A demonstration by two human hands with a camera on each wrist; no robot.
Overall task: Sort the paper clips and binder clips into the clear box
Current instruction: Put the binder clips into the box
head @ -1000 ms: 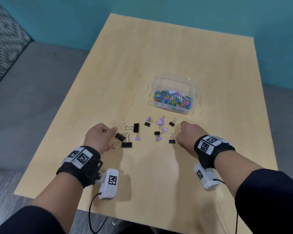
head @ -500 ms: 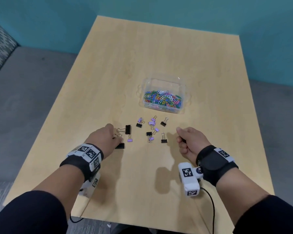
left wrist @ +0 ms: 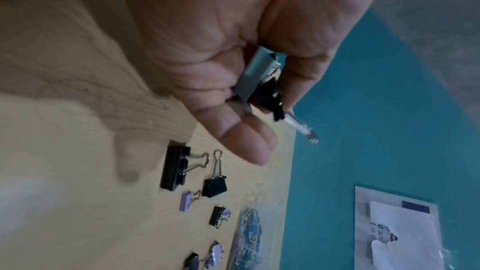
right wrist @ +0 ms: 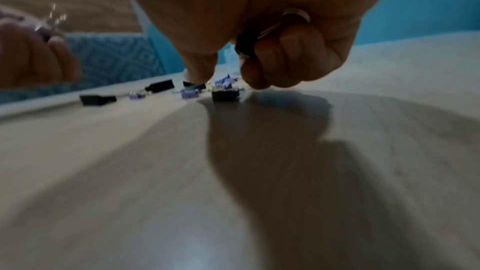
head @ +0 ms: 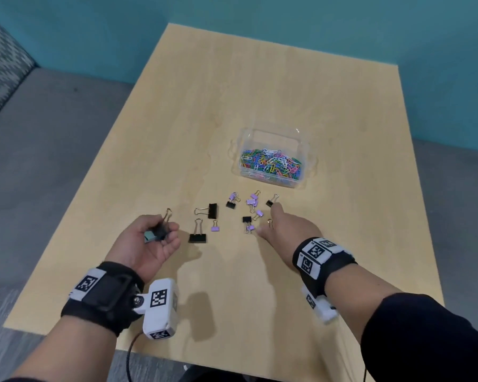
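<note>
Clear box (head: 272, 161), heaped with colored paper clips (head: 271, 163), lay beyond both hands, long side crosswise, nearer the right hand (head: 286, 230). Left hand (head: 149, 238) palm-up, pinching a black binder clip (left wrist: 262, 87). Right hand curled around a small black clip (right wrist: 246, 42), thumb and forefinger reaching down. Loose black and purple binder clips (head: 233, 213) scattered between hands and box on the table (head: 260, 92); nothing blocking.

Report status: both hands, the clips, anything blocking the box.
Left hand grips a black binder clip, palm up. Right hand holds a small black clip, reaching among loose binder clips. Clear box unobstructed.
</note>
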